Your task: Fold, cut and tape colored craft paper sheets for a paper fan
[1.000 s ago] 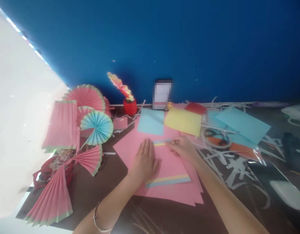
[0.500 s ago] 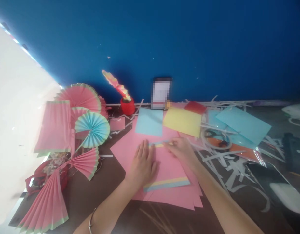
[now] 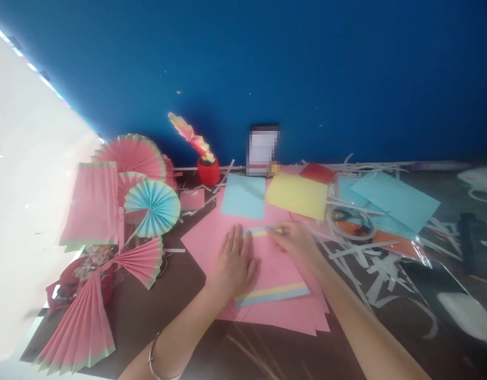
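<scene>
Several fans (image 3: 158,207) and paper scraps (image 3: 381,274) are flanking the pink paper (image 3: 273,266).
Left hand (image 3: 231,264) is lying flat on it, fingers extended; right hand (image 3: 294,240) is touching its far striped edge (image 3: 260,233), pinch unclear.

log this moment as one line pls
left hand: palm down on pink sheet | right hand: fingertips at far stripes | beyond: blue sheet, yellow sheet | to left: blue fan
</scene>
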A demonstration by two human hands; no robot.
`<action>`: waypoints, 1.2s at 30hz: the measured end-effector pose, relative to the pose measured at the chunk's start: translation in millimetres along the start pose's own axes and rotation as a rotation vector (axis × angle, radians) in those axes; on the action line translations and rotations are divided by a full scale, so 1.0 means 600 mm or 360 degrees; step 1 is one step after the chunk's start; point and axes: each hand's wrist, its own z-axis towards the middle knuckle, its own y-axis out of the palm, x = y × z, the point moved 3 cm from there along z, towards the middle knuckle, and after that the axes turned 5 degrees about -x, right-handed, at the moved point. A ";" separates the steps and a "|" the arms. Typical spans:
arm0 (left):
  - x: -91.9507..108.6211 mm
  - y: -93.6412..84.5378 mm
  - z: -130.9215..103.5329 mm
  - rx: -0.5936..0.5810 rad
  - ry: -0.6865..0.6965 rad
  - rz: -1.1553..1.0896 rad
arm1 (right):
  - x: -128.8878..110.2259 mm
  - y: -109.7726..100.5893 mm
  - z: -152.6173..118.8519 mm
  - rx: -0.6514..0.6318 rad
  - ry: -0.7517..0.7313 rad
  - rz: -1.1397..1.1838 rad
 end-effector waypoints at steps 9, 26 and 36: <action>0.001 -0.004 -0.001 0.0008 0.0020 -0.0014 | -0.005 0.005 0.001 0.0172 -0.0093 -0.0535; 0.002 -0.010 -0.002 0.0031 0.0017 -0.0003 | 0.000 -0.018 -0.020 0.0737 -0.0121 -0.1250; -0.012 -0.009 0.003 0.0159 -0.0137 -0.0548 | 0.023 -0.013 -0.001 0.0561 -0.0754 -0.0834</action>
